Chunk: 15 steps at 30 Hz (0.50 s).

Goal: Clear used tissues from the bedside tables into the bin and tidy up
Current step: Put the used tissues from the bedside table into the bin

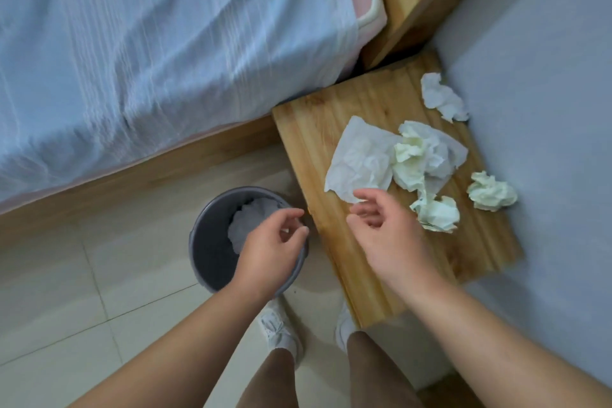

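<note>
Used tissues (418, 156): scattered on the wooden bedside table (318, 122); one lies in the grey bin (207, 242).
Left hand (268, 248): slack, empty, over the bin.
Right hand (381, 228): empty, fingers relaxed, at the flat sheet's (357, 159) corner.
Grip: I'd scoop the sheet with the wads touching it.

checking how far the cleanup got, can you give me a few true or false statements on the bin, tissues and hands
1. The bin already holds a tissue. True.
2. The bedside table has no tissues left on it. False: several remain, including a flat tissue.
3. The left hand is above the bin. True.
4. The right hand grips a crumpled ball. False: its fingers are relaxed and hold nothing.
5. The bin stands on the bed. False: it stands on the floor.
</note>
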### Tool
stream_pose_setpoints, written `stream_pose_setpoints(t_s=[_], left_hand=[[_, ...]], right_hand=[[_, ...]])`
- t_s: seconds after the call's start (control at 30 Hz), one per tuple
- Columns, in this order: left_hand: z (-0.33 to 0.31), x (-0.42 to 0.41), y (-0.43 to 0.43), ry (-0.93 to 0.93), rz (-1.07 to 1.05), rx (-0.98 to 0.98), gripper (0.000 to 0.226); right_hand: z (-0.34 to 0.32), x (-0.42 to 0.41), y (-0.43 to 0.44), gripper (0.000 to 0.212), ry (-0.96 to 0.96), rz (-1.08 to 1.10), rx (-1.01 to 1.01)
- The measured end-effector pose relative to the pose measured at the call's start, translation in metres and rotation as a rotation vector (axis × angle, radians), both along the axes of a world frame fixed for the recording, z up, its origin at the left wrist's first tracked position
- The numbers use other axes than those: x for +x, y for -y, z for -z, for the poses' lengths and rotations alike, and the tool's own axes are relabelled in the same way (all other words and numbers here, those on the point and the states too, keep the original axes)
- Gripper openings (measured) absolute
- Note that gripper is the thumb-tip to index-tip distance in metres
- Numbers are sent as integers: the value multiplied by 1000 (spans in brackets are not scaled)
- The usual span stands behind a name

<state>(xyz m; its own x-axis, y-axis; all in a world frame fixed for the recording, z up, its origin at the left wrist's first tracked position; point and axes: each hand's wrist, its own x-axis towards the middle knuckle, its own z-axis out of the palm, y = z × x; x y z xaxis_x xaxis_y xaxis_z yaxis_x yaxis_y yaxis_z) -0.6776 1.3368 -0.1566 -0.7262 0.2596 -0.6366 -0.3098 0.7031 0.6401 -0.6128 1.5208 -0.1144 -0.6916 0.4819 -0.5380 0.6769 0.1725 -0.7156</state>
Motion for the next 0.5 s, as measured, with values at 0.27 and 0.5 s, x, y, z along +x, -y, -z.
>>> stream_pose_setpoints(t_s=[0.27,0.5], left_hand=[[-16,-27,-114,-499,446,-112,67],[1,-22,-153,-459,630,-265,71]], right_hand=[[-15,-5,-113,66,-74,-72,508],[27,-16,-123,72,79,-596,859]])
